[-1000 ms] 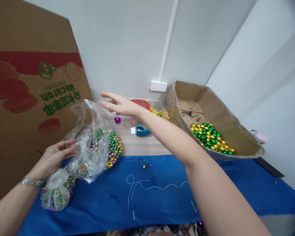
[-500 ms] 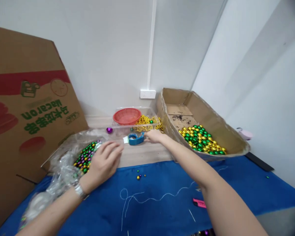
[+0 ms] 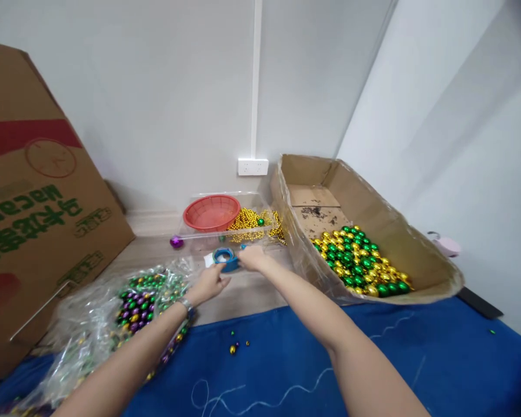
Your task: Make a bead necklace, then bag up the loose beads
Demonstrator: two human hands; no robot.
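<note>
A blue tape dispenser [image 3: 231, 264] with a roll in it lies on the wooden tabletop. My right hand [image 3: 252, 258] has its fingers closed at the dispenser's right end, at the cutter. My left hand [image 3: 207, 284] reaches to the dispenser's near left side, thumb and forefinger apart; whether the fingertip touches it I cannot tell. A small white piece [image 3: 209, 260] sits at the dispenser's left end. Below my left forearm is a clear plastic bag [image 3: 91, 313] of green, purple and gold beads [image 3: 134, 310].
Behind the dispenser, a red basket [image 3: 212, 213] and gold beads [image 3: 247, 223] occupy a clear tray. At right stands a cardboard box [image 3: 304, 255] with green and gold beads. A printed carton [image 3: 35, 191] leans at left. Loose beads [image 3: 233, 349] and white string [image 3: 282, 399] lie on blue cloth [image 3: 286, 347].
My left hand has moved forward from above the bag to beside the tape dispenser. My right hand stays at the dispenser's right end. The view has shifted, bringing more of the bag into sight.
</note>
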